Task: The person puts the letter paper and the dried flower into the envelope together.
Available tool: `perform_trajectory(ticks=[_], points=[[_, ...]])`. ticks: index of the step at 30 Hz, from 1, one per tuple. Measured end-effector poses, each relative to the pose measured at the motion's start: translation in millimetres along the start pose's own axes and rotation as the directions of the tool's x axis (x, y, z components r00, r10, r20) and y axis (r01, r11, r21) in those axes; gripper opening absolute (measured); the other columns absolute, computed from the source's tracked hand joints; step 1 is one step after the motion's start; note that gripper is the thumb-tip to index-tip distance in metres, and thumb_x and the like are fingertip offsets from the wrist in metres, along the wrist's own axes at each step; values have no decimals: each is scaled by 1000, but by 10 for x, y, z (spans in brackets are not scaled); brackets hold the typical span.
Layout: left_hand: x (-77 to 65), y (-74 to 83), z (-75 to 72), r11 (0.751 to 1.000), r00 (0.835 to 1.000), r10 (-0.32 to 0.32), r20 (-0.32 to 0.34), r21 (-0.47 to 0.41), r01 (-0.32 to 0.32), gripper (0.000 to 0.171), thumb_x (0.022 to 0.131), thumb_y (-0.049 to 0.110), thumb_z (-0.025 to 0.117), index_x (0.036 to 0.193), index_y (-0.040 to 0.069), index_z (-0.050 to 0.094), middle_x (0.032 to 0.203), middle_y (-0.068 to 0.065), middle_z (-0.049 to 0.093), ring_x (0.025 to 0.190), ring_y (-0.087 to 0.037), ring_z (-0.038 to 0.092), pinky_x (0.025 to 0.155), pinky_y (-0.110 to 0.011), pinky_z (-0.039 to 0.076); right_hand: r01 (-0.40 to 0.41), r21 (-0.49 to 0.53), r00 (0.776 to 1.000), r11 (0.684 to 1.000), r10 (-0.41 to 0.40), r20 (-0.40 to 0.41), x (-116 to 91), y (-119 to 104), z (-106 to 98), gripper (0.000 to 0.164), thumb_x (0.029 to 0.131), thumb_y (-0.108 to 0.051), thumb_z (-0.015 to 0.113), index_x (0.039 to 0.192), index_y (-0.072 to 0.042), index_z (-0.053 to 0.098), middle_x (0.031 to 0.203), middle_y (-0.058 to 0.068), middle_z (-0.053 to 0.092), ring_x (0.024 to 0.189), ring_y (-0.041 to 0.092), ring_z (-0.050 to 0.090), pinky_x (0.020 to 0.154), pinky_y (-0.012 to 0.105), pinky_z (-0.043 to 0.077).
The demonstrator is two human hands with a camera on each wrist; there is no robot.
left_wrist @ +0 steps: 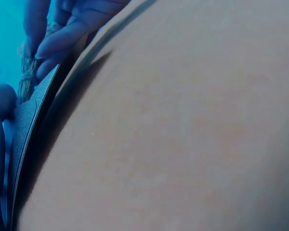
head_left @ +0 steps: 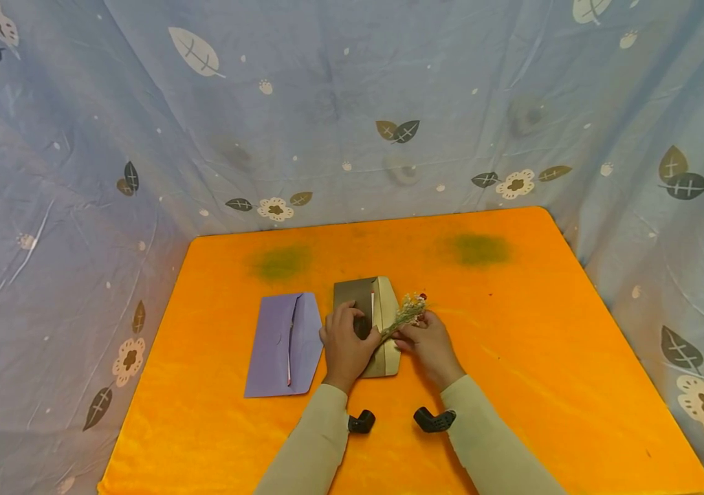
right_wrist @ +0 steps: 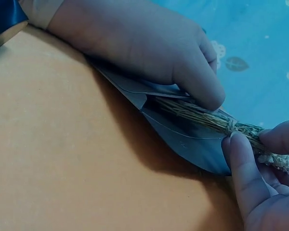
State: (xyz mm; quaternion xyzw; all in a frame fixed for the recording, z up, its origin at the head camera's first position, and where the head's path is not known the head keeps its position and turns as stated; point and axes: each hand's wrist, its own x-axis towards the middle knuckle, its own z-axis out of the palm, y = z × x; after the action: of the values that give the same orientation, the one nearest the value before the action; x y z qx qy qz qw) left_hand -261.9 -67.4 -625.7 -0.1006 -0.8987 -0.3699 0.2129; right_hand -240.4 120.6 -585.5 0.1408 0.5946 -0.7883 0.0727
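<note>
An olive-brown envelope lies on the orange cloth, its paler flap spread to the right. My left hand grips it at the mouth, fingers bent over the front and thumb at the opening. My right hand pinches a small bunch of dried flowers just below the blooms. In the right wrist view, the tied stems slant into the gap between envelope and flap, beside the left thumb. The far ends of the stems are hidden inside.
To the left lies a purple envelope with its flap spread and a thin slip at its opening. Black wrist mounts jut inward from the sleeves. A patterned curtain surrounds the orange-covered table.
</note>
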Motion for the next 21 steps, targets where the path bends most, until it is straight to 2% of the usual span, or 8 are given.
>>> perform_trajectory(ticks=[3,7,10,13,15,17,21], points=[[-1,1,-1,1000,1000,2,-4,-2,-2,32,90,26,85,113,11,68,146,-10,62,129,-39,56,95,-64,39,-1,-19,1000,1000,1,-4,0,6,11,22,108,3,61,111,-1,40,107,22,66,91,23,77,80,36,63],[1,5,0,1000,1000,-2,-4,-2,2,31,90,26,85,112,12,68,146,-10,62,130,-39,56,96,-64,38,-1,-41,1000,999,1,-14,5,18,21,22,108,1,62,122,5,45,109,22,67,90,23,77,79,34,63],[6,12,-2,1000,1000,-9,-1,3,9,32,90,27,85,112,12,68,146,-9,62,129,-38,56,96,-64,38,-7,-65,1000,998,6,-25,16,29,33,40,108,1,62,143,10,43,113,23,68,88,22,77,78,33,63],[12,19,-6,1000,1000,-22,11,8,22,32,90,28,84,113,13,68,146,-8,61,129,-37,56,96,-63,38,-13,-80,999,997,10,-42,23,37,52,62,108,0,62,160,10,30,120,26,66,89,23,77,77,32,63],[10,21,-9,999,999,-31,19,8,31,32,90,28,84,114,13,68,147,-7,61,130,-37,56,97,-62,38,-7,-92,999,996,3,-48,28,43,60,70,109,-1,62,165,8,22,122,27,65,89,25,77,76,33,63],[6,23,-13,999,999,-35,22,9,34,33,91,28,84,115,13,68,147,-7,61,131,-37,55,97,-62,38,0,-104,999,995,-5,-48,39,46,67,70,108,-1,63,166,7,23,120,27,66,88,27,77,75,33,63],[1,26,-16,1000,1000,-26,13,6,26,33,90,27,85,114,12,68,147,-9,61,132,-38,54,97,-64,38,19,-143,999,990,-24,-32,64,32,81,60,107,0,63,159,7,34,109,24,70,84,27,76,72,32,63]])
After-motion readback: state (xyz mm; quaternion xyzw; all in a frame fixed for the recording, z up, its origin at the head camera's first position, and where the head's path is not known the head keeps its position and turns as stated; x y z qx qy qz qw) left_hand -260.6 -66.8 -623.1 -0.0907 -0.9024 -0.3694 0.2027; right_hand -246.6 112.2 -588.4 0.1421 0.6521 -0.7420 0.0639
